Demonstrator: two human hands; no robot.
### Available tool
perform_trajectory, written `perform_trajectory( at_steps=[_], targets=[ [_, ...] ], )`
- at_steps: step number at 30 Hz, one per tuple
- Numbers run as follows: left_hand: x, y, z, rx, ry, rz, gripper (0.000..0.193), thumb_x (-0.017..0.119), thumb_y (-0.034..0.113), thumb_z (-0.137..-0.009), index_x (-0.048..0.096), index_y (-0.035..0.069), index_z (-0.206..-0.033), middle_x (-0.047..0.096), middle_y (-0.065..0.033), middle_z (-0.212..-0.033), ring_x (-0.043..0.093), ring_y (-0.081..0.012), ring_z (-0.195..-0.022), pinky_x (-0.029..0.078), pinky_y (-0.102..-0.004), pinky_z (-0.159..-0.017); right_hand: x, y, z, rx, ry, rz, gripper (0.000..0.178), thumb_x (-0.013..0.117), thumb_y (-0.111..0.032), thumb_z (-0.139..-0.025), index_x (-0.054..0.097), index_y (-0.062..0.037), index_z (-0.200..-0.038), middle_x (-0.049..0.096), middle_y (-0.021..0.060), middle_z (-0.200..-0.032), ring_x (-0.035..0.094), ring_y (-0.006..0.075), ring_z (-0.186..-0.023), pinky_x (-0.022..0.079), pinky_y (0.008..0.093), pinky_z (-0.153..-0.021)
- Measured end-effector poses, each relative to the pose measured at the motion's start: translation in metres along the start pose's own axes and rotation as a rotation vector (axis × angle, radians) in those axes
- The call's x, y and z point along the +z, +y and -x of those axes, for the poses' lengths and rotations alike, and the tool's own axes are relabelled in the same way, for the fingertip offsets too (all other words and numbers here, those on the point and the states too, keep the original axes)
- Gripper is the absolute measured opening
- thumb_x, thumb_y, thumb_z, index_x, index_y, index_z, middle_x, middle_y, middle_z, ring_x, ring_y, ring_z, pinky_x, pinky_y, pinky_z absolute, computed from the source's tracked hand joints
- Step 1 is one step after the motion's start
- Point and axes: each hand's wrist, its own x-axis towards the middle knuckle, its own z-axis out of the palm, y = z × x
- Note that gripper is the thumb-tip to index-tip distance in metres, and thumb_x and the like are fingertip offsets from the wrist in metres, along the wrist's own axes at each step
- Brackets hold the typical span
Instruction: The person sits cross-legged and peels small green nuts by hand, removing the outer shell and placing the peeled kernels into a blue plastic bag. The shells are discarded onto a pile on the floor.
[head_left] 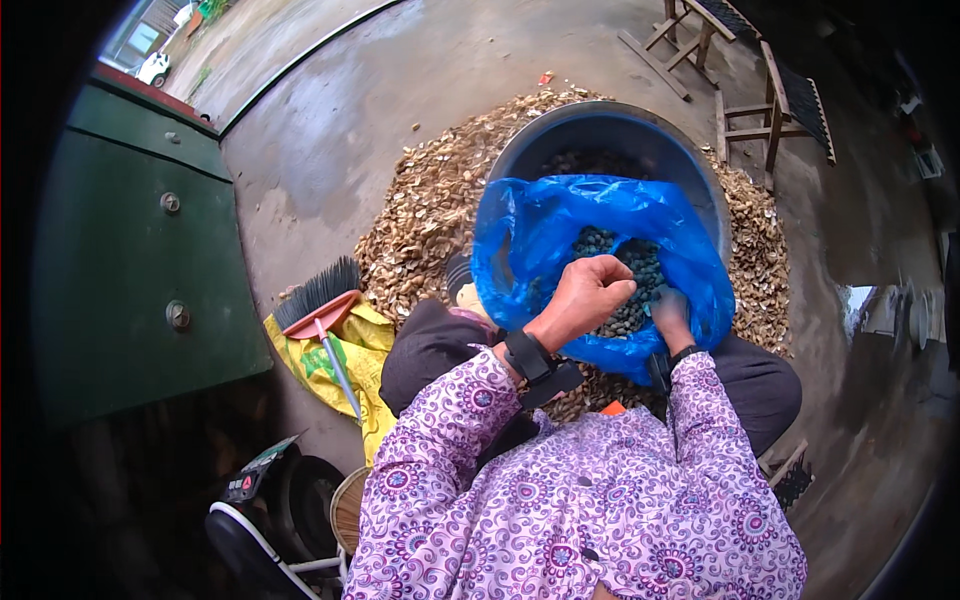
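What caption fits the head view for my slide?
Left hand over, right hand inside a blue plastic bag of small dark pieces, shells heaped nearby.

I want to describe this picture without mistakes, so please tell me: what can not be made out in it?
All in the head view:
Left hand: its curled fingers hide whether it holds anything.
Right hand: fingertips indistinct among small dark rounded pieces; hold unclear.
Large round basin: blue plastic bag hides its near side.
White vehicle: too small to tell its type.
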Motion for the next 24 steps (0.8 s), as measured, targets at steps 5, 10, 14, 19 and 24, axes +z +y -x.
perform_trajectory(
  at_steps=[5,10,14,19,24],
  targets=[
    [0.002,-0.005,0.001,0.015,-0.043,-0.017,0.022,0.059,0.016,-0.073,0.060,-0.002,-0.087,0.061,-0.0080,-0.074,0.056,-0.0136,-0.068,0.045,-0.0276,-0.062,0.010,-0.001,-0.004,0.103,-0.009,0.251,0.023,0.043,-0.012,-0.081,0.060,-0.0030,-0.094,0.055,0.0207,-0.103,0.050,0.0373,-0.098,0.041,0.0425,-0.082],
    [0.004,-0.011,0.001,0.036,0.004,-0.021,0.019,0.059,0.015,-0.070,0.060,-0.002,-0.078,0.058,-0.0082,-0.063,0.054,-0.0131,-0.057,0.044,-0.0276,-0.054,-0.004,-0.022,-0.004,0.234,-0.207,0.296,0.023,0.043,-0.010,-0.081,0.061,-0.0029,-0.094,0.054,0.0211,-0.106,0.051,0.0341,-0.100,0.042,0.0420,-0.083],
    [0.005,-0.013,0.001,0.049,0.010,-0.031,0.020,0.059,0.015,-0.070,0.061,-0.002,-0.079,0.059,-0.0086,-0.064,0.054,-0.0135,-0.058,0.044,-0.0279,-0.054,-0.001,-0.023,-0.003,0.242,-0.217,0.336,0.022,0.045,-0.009,-0.080,0.062,-0.0029,-0.093,0.057,0.0201,-0.102,0.055,0.0326,-0.095,0.044,0.0411,-0.080],
    [0.001,-0.005,0.002,-0.002,-0.059,-0.061,0.024,0.058,0.016,-0.073,0.060,-0.003,-0.087,0.060,-0.0094,-0.073,0.056,-0.0147,-0.067,0.045,-0.0281,-0.061,-0.001,-0.010,0.000,0.094,-0.148,0.384,0.020,0.045,-0.013,-0.079,0.062,-0.0041,-0.082,0.060,0.0207,-0.086,0.058,0.0355,-0.082,0.046,0.0436,-0.069],
    [-0.002,0.000,0.004,-0.019,-0.051,-0.053,0.023,0.057,0.016,-0.073,0.060,-0.002,-0.087,0.061,-0.0105,-0.077,0.057,-0.0164,-0.070,0.045,-0.0285,-0.064,-0.007,-0.011,-0.010,0.124,-0.209,0.098,0.017,0.050,-0.017,-0.081,0.060,-0.0037,-0.083,0.061,0.0125,-0.077,0.060,0.0232,-0.069,0.048,0.0336,-0.059]
  ],
)
